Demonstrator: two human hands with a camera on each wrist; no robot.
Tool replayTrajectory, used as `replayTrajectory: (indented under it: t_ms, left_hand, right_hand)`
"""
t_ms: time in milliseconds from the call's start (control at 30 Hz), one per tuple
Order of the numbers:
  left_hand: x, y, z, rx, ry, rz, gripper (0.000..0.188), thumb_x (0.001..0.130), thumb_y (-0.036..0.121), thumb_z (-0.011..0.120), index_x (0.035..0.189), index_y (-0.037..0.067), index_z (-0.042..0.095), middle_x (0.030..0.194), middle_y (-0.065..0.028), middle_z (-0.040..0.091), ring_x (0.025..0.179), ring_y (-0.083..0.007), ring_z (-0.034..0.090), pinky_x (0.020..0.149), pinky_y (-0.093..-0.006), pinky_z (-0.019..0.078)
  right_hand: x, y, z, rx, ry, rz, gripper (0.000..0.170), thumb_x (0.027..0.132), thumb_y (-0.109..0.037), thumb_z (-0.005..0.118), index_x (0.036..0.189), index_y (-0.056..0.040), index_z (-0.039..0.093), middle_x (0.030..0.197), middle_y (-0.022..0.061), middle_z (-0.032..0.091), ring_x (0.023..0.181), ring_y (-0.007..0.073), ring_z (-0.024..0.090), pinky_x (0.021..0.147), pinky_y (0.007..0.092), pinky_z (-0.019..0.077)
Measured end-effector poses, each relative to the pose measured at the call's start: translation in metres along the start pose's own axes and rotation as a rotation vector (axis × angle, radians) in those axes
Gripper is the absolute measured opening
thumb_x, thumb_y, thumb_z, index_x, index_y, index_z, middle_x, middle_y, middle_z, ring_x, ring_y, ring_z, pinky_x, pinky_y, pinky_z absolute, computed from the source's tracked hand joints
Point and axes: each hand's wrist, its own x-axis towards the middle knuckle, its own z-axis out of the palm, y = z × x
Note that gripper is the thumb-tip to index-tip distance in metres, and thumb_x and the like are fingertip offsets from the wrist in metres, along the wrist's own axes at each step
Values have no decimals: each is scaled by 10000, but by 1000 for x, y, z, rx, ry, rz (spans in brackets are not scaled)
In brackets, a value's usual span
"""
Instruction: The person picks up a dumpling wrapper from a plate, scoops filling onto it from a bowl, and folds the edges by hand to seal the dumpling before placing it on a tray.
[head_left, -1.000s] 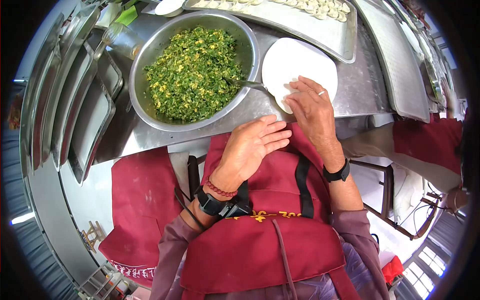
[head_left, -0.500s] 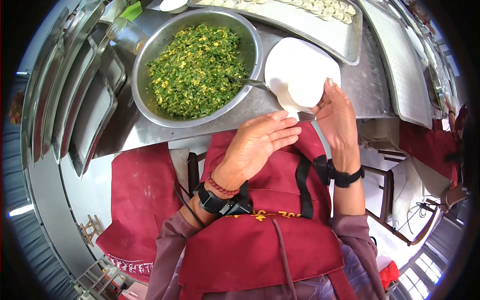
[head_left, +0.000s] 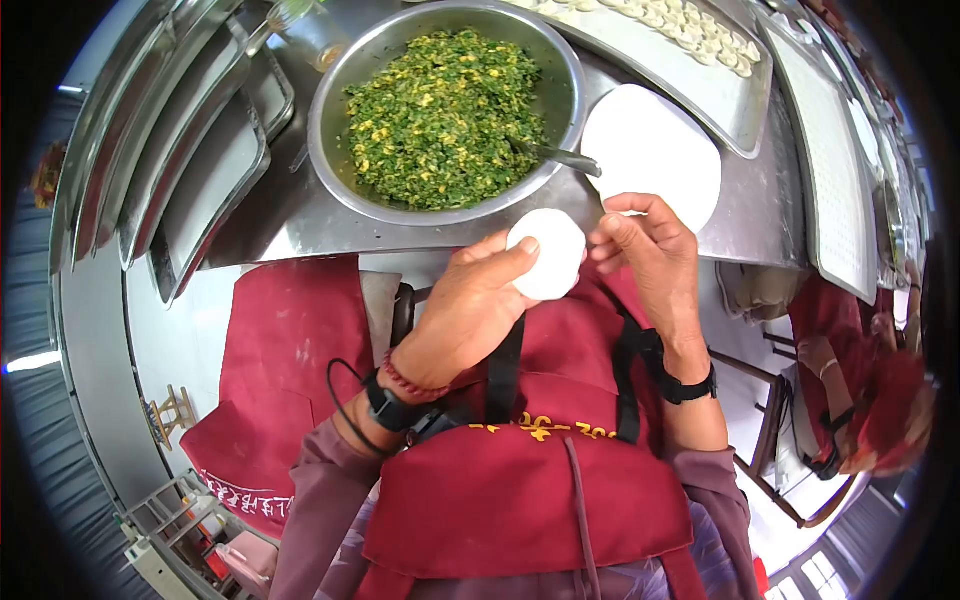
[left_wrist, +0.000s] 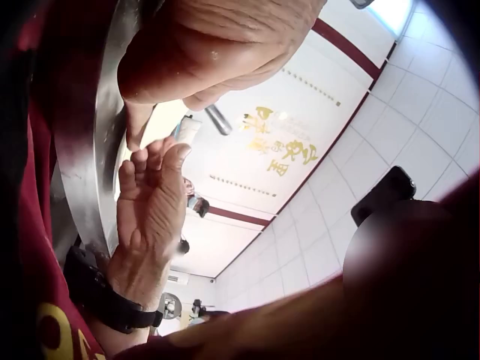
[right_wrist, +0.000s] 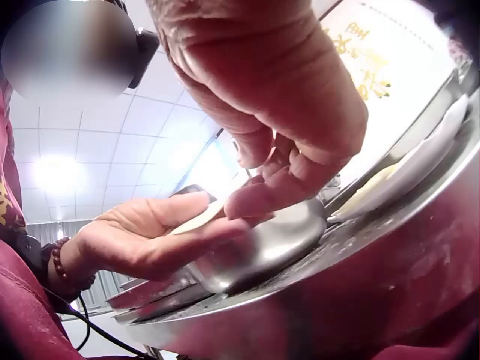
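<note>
In the head view, my left hand (head_left: 475,305) holds a round white dough wrapper (head_left: 552,262), thumb laid on its upper face and fingers beneath. My right hand (head_left: 655,260) is close by the wrapper's right edge, its thumb and fingers loosely bent. The right wrist view shows the thin wrapper (right_wrist: 201,219) edge-on, the right fingertips overlapping its far edge. Beyond the hands stands a steel bowl (head_left: 330,150) of chopped green and yellow filling (head_left: 440,120), a metal utensil handle (head_left: 578,161) leaning over its rim. A white plate (head_left: 660,150) sits right of the bowl.
A metal tray (head_left: 690,85) at the back carries rows of shaped dumplings (head_left: 700,35). Several more trays (head_left: 215,190) stand tilted at the left, and another long tray (head_left: 825,180) lies at the right. The steel table's front edge (head_left: 280,255) runs just before the apron.
My right hand came back from the plate, where it was lifting a wrapper. The wrapper is now in my left hand, whose thumb has closed over it. The head view has shifted.
</note>
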Motion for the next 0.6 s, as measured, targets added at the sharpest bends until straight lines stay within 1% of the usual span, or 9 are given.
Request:
replayTrajectory:
  t_ms: [33, 67, 100, 133, 200, 300, 400, 500, 600]
  left_hand:
    - [-7, 8, -1, -17, 12, -15, 407, 987, 184, 523, 1305, -66, 476, 1246, -176, 585, 1145, -289, 586, 1002, -448, 463]
    - [-15, 19, 3, -34, 25, -31, 407, 985, 182, 525, 1302, -69, 476, 1252, -187, 581, 1144, -310, 589, 998, -458, 469]
    - [-21, 28, 4, -51, 38, -48, 408, 982, 179, 526, 1300, -71, 475, 1259, -199, 577, 1144, -332, 592, 994, -467, 474]
    - [-26, 35, 1, -54, 44, -24, 419, 969, 165, 539, 1302, -80, 466, 1283, -228, 559, 1171, -392, 573, 992, -495, 484]
    - [-32, 50, 0, -85, 94, 25, 427, 962, 163, 550, 1302, -81, 462, 1292, -236, 550, 1190, -411, 556, 1003, -511, 478]
    - [-36, 62, -4, -148, 135, 111, 414, 950, 129, 548, 1291, -88, 458, 1291, -256, 540, 1207, -442, 534, 1017, -543, 466]
    - [-38, 68, -4, -193, 156, 158, 401, 947, 106, 533, 1285, -94, 451, 1284, -263, 537, 1211, -450, 526, 1035, -551, 448]
    - [-34, 68, -3, -216, 159, 196, 405, 947, 93, 514, 1291, -103, 428, 1301, -271, 517, 1236, -459, 498, 1067, -562, 411]
    - [-32, 70, -5, -221, 169, 241, 415, 950, 90, 495, 1302, -110, 403, 1329, -279, 487, 1271, -464, 458, 1099, -572, 367]
  right_hand:
    - [2, -2, 1, -49, 20, -18, 216, 900, -121, 684, 1086, -29, 624, 824, 46, 665, 681, 90, 619, 591, 221, 518]
    - [5, -4, 4, -90, 47, -54, 315, 869, -79, 707, 1166, -42, 606, 796, 16, 634, 660, 68, 581, 581, 206, 493]
    - [9, -6, 7, -109, 22, -102, 349, 861, -71, 714, 1188, -39, 595, 788, 7, 619, 650, 65, 562, 579, 204, 485]
    - [12, -8, 10, -125, -1, -151, 383, 852, -63, 720, 1209, -36, 585, 779, -1, 605, 640, 62, 544, 577, 202, 476]
    - [16, -15, 18, -176, -43, -204, 442, 827, -44, 739, 1242, -46, 589, 756, -32, 556, 642, 46, 492, 586, 200, 452]
    - [23, -17, 28, -292, -87, -333, 367, 832, -61, 736, 1187, -63, 641, 750, -12, 572, 652, 62, 506, 612, 213, 463]
    - [31, -25, 37, -559, -79, -561, 267, 846, -86, 725, 1108, -62, 689, 788, 36, 628, 678, 105, 557, 644, 235, 478]
    - [37, -31, 45, -607, -101, -610, 200, 863, -121, 715, 1052, -55, 710, 840, 92, 669, 706, 158, 606, 661, 257, 487]
    - [39, -35, 42, -571, -62, -600, 160, 890, -136, 692, 1017, -42, 719, 884, 85, 700, 744, 151, 630, 671, 268, 491]
